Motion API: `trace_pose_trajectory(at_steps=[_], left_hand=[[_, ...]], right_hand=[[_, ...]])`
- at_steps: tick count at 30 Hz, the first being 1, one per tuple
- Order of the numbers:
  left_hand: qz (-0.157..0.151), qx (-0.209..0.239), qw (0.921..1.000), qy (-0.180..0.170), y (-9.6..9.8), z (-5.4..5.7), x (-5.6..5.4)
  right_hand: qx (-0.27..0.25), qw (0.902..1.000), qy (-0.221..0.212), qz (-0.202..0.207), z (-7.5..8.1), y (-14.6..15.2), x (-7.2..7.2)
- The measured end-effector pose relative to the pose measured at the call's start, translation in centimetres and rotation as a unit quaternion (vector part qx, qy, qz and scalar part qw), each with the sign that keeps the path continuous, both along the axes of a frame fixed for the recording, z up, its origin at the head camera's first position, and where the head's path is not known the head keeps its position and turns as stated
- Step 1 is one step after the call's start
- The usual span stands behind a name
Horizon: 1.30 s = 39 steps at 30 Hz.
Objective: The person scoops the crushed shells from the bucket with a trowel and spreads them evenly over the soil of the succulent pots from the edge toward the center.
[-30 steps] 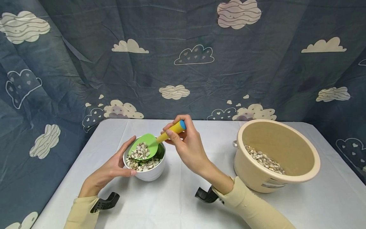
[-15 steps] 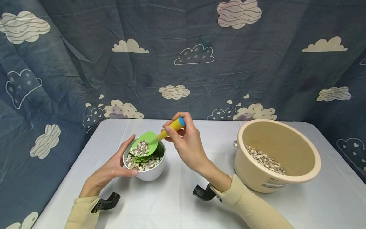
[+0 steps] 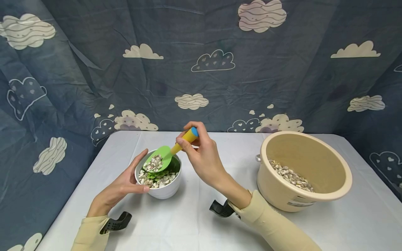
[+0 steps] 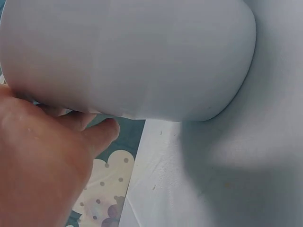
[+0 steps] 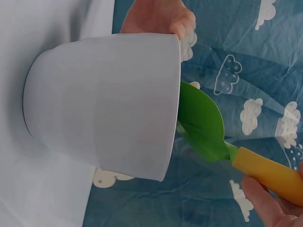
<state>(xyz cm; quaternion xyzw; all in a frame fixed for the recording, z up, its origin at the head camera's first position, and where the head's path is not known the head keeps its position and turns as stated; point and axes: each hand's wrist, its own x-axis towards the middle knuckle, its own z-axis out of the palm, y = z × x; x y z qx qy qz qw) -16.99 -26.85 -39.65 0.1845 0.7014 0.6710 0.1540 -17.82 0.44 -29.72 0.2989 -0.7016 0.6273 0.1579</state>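
A white flowerpot stands on the table at left, holding a small green plant with pale pebbles around it. My left hand holds the pot's left side, thumb at the front rim and fingers along the far side. Over the pot's mouth, my right hand grips the yellow handle of a toy shovel. Its green blade tilts down to the left and carries pebbles. In the right wrist view the blade dips past the rim; its tip is hidden inside the pot.
A large beige bucket stands at right, with pebbles heaped on its inner left side. White cloth covers the table. Behind it hangs a dark blue curtain with cloud prints.
My right hand has shifted slightly left and up, and the shovel's handle has become steeper. Some green leaves under the blade show more. The left hand and the pot stay put.
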Motion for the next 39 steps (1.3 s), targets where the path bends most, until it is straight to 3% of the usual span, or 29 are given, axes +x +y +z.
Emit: trace_pose_trajectory(at_steps=[6, 13, 23, 39], left_hand=[[0.021, -0.028, 0.9992, 0.019, 0.0, 0.1, -0.1], [0.044, -0.067, 0.9962, 0.033, 0.0, 0.1, -0.1], [0.019, -0.015, 0.9997, 0.008, 0.1, -0.1, 0.0], [0.033, -0.033, 0.9989, 0.005, 0.2, -0.1, 0.0]], right_hand=[[0.013, 0.9996, 0.024, 0.001, -1.7, -0.3, -1.4], [0.019, 0.9991, 0.037, 0.012, -2.0, -0.4, -1.7], [0.038, 0.9985, 0.039, 0.003, -1.6, -0.7, -1.6], [0.056, 0.9969, 0.056, -0.003, -1.6, -1.2, -1.4]])
